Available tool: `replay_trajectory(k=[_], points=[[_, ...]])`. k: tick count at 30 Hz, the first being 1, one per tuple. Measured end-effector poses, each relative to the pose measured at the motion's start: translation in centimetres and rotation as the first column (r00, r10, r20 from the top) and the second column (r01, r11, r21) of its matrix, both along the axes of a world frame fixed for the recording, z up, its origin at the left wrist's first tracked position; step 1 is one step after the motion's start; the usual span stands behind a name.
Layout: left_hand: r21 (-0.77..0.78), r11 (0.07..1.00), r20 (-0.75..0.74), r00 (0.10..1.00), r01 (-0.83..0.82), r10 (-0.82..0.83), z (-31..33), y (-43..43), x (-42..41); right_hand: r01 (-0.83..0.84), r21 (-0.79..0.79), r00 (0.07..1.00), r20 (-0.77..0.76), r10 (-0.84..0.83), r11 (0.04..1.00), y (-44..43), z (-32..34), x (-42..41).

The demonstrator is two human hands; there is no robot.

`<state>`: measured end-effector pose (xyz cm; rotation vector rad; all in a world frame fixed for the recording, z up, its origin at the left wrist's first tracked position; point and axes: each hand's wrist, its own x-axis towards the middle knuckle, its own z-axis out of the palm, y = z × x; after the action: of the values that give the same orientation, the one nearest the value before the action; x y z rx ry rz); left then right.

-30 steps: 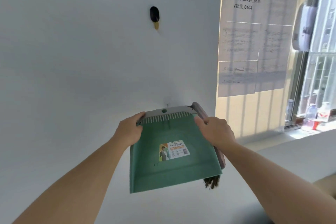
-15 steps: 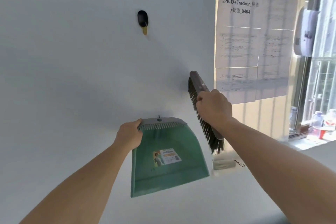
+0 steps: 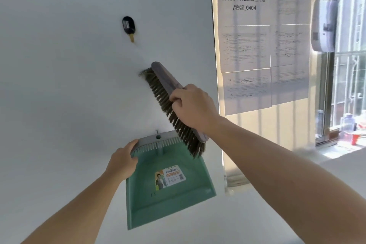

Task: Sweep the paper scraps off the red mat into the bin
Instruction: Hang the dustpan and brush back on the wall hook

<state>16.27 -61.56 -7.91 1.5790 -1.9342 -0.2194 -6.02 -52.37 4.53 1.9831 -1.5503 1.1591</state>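
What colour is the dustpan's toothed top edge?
Grey, above a green dustpan body; the toothed edge shows clearly in the head view.

Wall (image 3: 69,85) close behind brush (image 3: 165,87) and dustpan (image 3: 168,204)

A: Where's the dustpan (image 3: 168,200)?
B: Green, grey comb-toothed top, labelled, upright against the wall (image 3: 59,85), mouth down.
A: And the brush (image 3: 166,79)?
B: Grey back, dark bristles, slanted above it, lower bristles overlapping the pan's top corner.

White wall (image 3: 59,85), taped papers (image 3: 263,45) (sunlit), window (image 3: 350,65) right
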Motion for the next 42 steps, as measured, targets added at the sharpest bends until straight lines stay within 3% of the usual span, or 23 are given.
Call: replay_trajectory(k=[6, 10, 16, 29, 42], points=[[0.022, 0.998, -0.071, 0.996, -0.052, 0.054, -0.6, -0.3, -0.2, -0.225, 0.104, 0.972, -0.051, 0.231, 0.969, -2.1, -0.1, -0.4], [0.008, 0.997, -0.156, 0.985, -0.075, 0.075, 0.6, -0.8, 0.4, -0.261, 0.157, 0.958, -0.078, 0.275, 0.953, -3.5, -0.6, -0.9], [0.112, 0.993, 0.001, 1.000, 0.022, -0.022, 2.4, -0.8, 0.1, -0.283, 0.230, 0.958, 0.016, 0.288, 0.931, -5.4, -1.8, -0.8], [0.116, 0.993, -0.019, 1.000, -0.017, 0.020, 0.3, -0.5, 1.0, -0.236, -0.032, 0.964, 0.120, 0.238, 0.971, -6.7, -0.6, -0.9], [0.080, 0.997, 0.010, 1.000, -0.003, 0.002, 0.6, -0.6, 0.7, -0.231, -0.033, 0.965, 0.116, 0.233, 0.972, -7.1, -1.1, -1.0]])
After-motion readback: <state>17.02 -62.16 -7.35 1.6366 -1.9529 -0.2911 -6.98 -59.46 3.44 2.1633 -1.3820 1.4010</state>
